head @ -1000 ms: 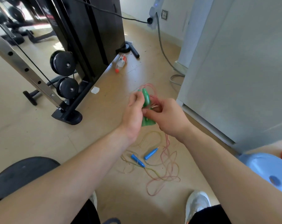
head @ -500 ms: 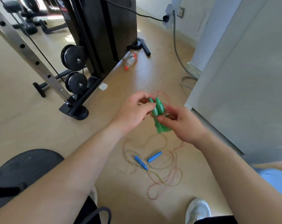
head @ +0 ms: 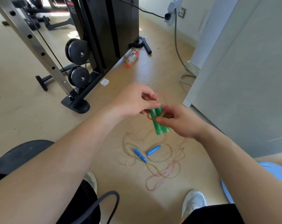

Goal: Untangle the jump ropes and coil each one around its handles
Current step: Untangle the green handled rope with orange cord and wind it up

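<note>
**Winding pink rope onto the green handles**

Head view: my right hand (head: 180, 122) has its fingers clamped on the two green handles (head: 158, 122), side by side above the floor (head: 24, 110). My left hand (head: 137, 101) pinches a loop of pink rope (head: 165, 101) at their top ends. The rope's tail runs down among the yellow rope (head: 124, 143) and blue handles (head: 154, 150). I judge that the next turn could drag that tangle up or tighten a knot. A second ago the handles stood more upright, with my left hand against them.
</note>
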Tool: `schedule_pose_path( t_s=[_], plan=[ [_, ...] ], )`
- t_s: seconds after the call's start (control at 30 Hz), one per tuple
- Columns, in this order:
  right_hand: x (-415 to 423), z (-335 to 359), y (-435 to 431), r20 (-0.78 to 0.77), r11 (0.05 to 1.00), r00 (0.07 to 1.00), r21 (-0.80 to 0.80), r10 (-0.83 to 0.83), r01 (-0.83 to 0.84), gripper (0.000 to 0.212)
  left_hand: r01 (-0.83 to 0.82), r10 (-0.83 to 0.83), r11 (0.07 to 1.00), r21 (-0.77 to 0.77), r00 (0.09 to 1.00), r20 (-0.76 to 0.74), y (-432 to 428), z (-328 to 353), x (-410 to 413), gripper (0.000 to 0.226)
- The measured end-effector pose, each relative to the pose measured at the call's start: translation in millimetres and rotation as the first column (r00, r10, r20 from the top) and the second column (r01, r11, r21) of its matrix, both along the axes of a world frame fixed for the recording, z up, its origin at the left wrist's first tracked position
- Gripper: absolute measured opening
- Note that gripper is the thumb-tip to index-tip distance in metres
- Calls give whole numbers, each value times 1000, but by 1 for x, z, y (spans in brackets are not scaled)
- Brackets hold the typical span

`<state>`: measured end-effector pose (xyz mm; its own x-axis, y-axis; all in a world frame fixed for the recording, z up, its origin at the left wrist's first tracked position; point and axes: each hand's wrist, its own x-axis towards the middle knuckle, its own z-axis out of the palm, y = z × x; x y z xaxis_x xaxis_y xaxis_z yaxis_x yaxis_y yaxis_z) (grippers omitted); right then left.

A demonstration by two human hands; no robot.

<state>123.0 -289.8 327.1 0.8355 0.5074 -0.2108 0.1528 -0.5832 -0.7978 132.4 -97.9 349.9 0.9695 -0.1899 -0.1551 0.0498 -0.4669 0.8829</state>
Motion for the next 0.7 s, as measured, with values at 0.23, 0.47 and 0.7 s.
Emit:
schedule_pose_path(
  t_s=[0.23, 0.47, 0.7],
  plan=[
    [8, -2, 10, 33, 998, 999, -55, -39, 41, 15, -43, 43, 997, 59, 999, -5, 4, -5, 7, 10],
    [19, 12, -3, 182, 936, 946, -183, -270, 302, 25, -55, 59, 986, 159, 998, -21, 10, -11, 8, 10],
    [6, 21, 9, 234, 862, 959, -442, -158, 249, 46, -73, 72, 962, 264, 997, 15, -5, -24, -5, 11]
  ],
)
